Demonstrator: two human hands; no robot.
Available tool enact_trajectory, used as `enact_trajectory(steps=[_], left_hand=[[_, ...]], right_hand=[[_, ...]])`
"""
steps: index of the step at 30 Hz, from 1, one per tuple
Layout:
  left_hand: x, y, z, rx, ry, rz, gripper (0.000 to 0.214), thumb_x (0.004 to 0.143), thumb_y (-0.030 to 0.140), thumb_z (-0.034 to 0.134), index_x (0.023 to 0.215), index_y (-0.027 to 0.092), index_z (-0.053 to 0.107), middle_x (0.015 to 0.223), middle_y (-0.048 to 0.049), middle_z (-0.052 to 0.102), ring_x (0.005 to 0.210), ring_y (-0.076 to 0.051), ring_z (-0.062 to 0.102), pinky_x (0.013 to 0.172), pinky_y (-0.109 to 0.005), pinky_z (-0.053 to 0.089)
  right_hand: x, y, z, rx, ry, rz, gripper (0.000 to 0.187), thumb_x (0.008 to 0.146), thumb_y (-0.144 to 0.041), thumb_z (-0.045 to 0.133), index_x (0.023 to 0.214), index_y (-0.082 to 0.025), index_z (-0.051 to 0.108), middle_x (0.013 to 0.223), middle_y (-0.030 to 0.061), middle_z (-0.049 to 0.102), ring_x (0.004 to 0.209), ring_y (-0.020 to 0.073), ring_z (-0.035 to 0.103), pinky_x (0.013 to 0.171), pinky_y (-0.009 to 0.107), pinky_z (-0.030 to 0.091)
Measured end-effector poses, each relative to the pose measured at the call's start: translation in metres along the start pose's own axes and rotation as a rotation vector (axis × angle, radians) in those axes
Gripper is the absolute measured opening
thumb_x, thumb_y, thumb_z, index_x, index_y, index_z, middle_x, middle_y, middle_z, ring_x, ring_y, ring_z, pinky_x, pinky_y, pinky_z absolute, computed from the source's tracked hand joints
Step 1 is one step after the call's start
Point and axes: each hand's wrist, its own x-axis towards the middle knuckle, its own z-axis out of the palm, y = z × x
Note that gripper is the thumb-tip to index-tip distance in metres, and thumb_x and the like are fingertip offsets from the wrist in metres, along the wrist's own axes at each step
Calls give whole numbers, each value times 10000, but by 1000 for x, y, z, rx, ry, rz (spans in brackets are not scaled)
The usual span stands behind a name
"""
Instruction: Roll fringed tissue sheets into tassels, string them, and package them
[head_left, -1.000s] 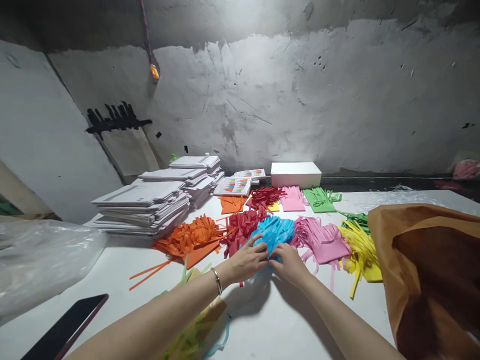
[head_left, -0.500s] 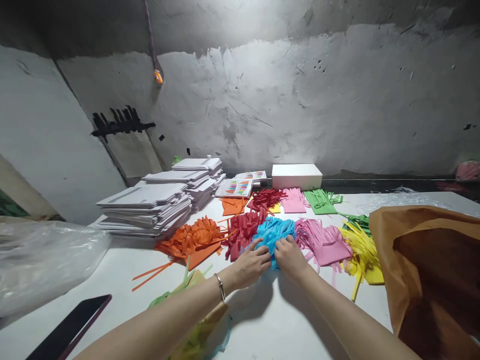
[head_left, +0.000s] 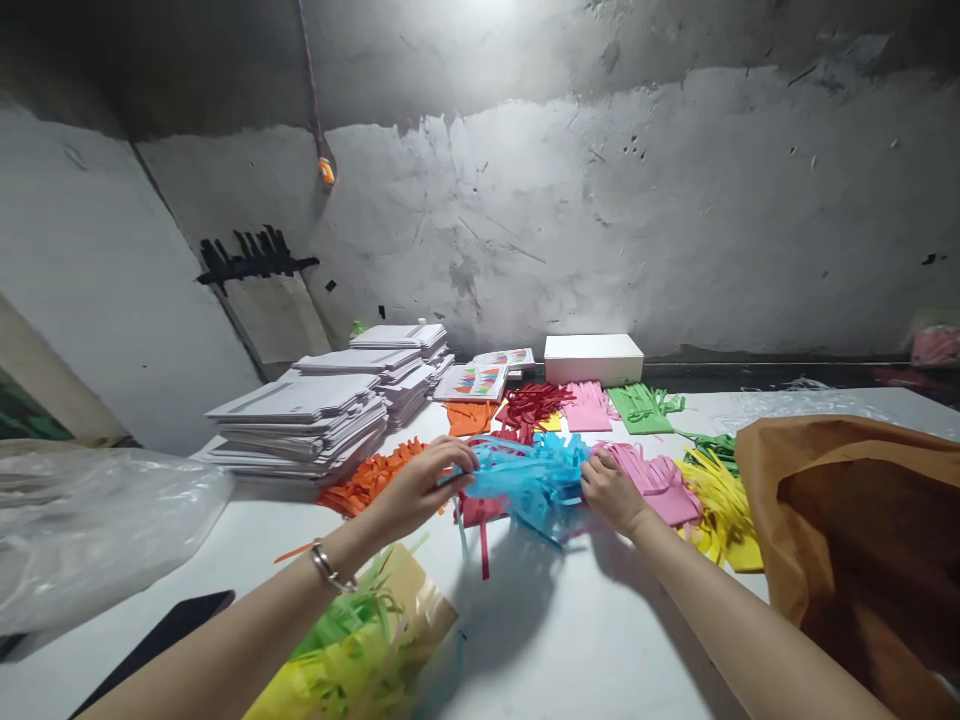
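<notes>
My left hand (head_left: 427, 482) pinches one end of a bundle of blue fringed tissue paper (head_left: 534, 482). The other end is gripped by my right hand (head_left: 613, 492), so the strips stretch sideways between the two, some hanging down blurred. Under and behind the blue bundle lies red fringed paper (head_left: 480, 508). Pink fringed paper (head_left: 660, 482) is just beyond my right hand, and orange fringed paper (head_left: 375, 478) sits behind my left wrist. Below my left forearm is a clear bag with green and yellow strips (head_left: 352, 640), partly covered by the arm.
White stacked packets (head_left: 300, 420) stand at the left, near clear plastic wrap (head_left: 112, 530) and a dark phone (head_left: 161, 635). A white box (head_left: 592, 358) is at the back. Yellow fringed paper (head_left: 720, 510) lies beside a brown bag (head_left: 787, 520) at the right.
My hands have moved apart, the left one to the left and up, the right one slightly right. The blue fringed paper has been lifted and stretched between them, baring the table below.
</notes>
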Motion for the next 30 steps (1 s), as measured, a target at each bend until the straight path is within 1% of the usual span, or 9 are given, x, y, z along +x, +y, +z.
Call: enact_trajectory(steps=[7,11,14,16,17,19,22,25,30], left_hand=[[-7,47,-69,-325,272,-299,298,882,492,663,858,198,616,934,-75,685,916,-248,650,757,-343,558],[-14,90,-73,-192,157,-196,247,924,447,618,886,203,630,856,-53,667,874,-225,642,764,-330,541],[-17,123,-56,-105,-52,-66,145,979,319,543,938,203,618,908,-55,677,847,-185,643,748,-292,534],[-18,142,-41,-94,-148,25,105,992,245,521,959,202,610,938,-56,682,860,-169,641,770,-275,526],[-19,151,-34,-99,-172,69,97,994,227,517,967,202,606,940,-55,684,868,-166,640,783,-270,520],[-22,167,-22,-110,-194,128,86,999,224,516,981,203,598,928,-47,688,850,-160,638,777,-260,508],[-31,183,-3,-90,-219,80,170,938,310,644,1070,222,584,965,-34,698,842,-169,646,745,-256,493],[-40,188,24,11,-296,22,441,804,309,787,1182,257,566,975,-9,706,850,-187,654,708,-261,473],[-46,182,87,250,-347,119,204,711,155,755,852,244,636,730,32,675,746,-190,621,704,-313,423]], right_hand=[[-17,-18,-11,95,72,77,197,988,-336,600,1107,-188,652,1123,55,671,942,169,663,855,378,566],[-12,-39,-70,166,192,164,168,984,-299,596,1077,-176,661,1049,59,688,906,179,669,833,388,563],[-17,-70,-143,249,276,148,246,985,-237,529,1195,-200,650,1127,118,691,1046,239,655,923,412,527],[-26,-96,-190,349,263,45,497,933,-364,625,1402,-250,508,1289,86,644,1175,224,610,992,354,501],[-32,-109,-209,501,197,-55,616,893,-375,680,1452,-244,455,1306,88,638,1181,230,609,998,353,496],[-44,-130,-234,658,50,-123,542,859,-330,719,1369,-279,543,1175,35,703,1050,208,665,907,312,523],[-69,-145,-241,649,-81,-47,98,856,-202,701,923,-271,718,785,-52,711,709,138,660,650,215,487],[-103,-144,-230,520,-65,32,178,840,-166,707,682,-233,657,640,-55,650,601,124,600,578,215,421],[-166,-129,-220,252,-17,101,272,887,-151,584,632,-231,636,631,17,651,600,187,574,596,300,418]])
